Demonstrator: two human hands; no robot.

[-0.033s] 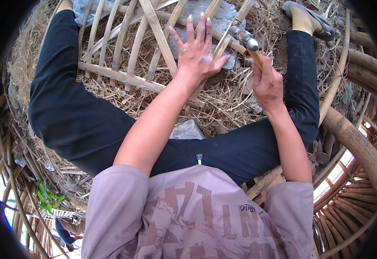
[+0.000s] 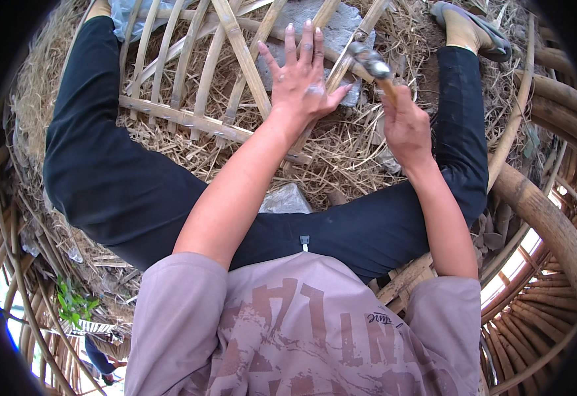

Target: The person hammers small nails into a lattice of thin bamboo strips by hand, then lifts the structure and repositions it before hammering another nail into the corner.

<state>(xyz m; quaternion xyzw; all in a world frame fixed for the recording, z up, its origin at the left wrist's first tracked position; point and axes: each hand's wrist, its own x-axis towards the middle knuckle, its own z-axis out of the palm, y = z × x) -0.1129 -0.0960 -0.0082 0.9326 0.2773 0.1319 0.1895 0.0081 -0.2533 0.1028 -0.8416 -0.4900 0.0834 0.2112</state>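
Note:
Fingers spread, my left hand (image 2: 300, 86) lies flat on a frame of split bamboo strips (image 2: 245, 59). Its thumb points right, toward a slanting strip. My right hand (image 2: 407, 129) is wrapped round the wooden handle of a hammer (image 2: 374, 65). The steel hammer head, slightly blurred, is over the right part of the frame, close to a crossing of strips; I cannot tell whether it touches them. Under the frame, near my left fingertips, lies a flat grey stone slab (image 2: 341, 30). A long bamboo crosspiece (image 2: 186, 117) runs along the frame's near side.
Loose straw and bamboo shavings (image 2: 328, 155) cover the ground between my legs. A grey block (image 2: 285, 199) sits close to my lap. Bluish plastic (image 2: 127, 18) lies at the far left. Thick bamboo poles (image 2: 546, 224) curve along the right, and a green plant (image 2: 74, 300) is at lower left.
My right hand and the hammer have shifted slightly left, and the hammer head is more blurred. My left hand and the bamboo frame stay in place.

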